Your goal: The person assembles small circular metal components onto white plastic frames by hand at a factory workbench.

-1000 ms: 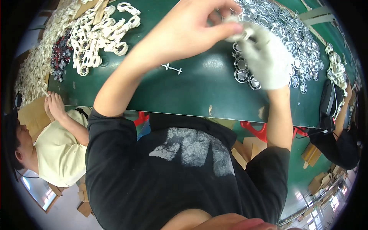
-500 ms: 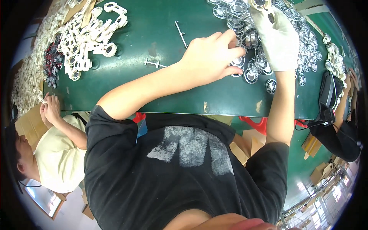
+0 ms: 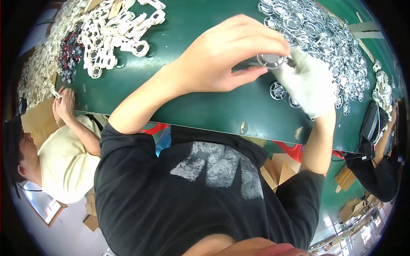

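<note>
table: dark green top (image 3: 183, 98), ran across upper view
white parts: plastic pieces heaped (image 3: 119, 30) upper left
dark bits: small pile (image 3: 68, 53) beside them
co-worker: cream shirt (image 3: 64, 166), seated lower left

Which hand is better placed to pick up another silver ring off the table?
Probably right: the gloved right hand hovers beside the loose silver rings, while the left hand pinches a round silver part.

The left hand (image 3: 226, 55) is bare, raised with its wrist bent, fingers curled over and thumb stretched toward the right hand (image 3: 308, 83). That one (in a white glove) meets it fingertip to fingertip, forearm bare.
</note>
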A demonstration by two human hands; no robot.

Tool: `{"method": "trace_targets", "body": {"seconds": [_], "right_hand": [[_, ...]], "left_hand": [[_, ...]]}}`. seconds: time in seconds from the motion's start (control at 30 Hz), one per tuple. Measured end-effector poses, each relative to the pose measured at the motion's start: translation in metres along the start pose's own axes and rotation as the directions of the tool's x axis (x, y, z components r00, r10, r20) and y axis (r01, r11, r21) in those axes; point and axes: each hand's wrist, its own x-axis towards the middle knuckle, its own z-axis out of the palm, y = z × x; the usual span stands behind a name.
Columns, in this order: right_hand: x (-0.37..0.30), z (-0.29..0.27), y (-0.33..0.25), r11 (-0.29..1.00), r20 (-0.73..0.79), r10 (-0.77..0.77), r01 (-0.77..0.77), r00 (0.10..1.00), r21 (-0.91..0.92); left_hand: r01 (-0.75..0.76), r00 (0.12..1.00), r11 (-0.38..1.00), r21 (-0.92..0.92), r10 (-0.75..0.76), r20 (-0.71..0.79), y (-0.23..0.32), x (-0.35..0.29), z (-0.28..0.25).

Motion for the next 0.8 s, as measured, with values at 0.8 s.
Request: {"method": "trace_targets", "body": {"seconds": [0.8], "right_hand": [[0.002,0.034,0.011,0.979,-0.125,-0.205,0.201,0.971,-0.044]], "left_hand": [[0.127,0.992,0.992,0.01,-0.128,0.009,-0.013,-0.029,0.007]]}}
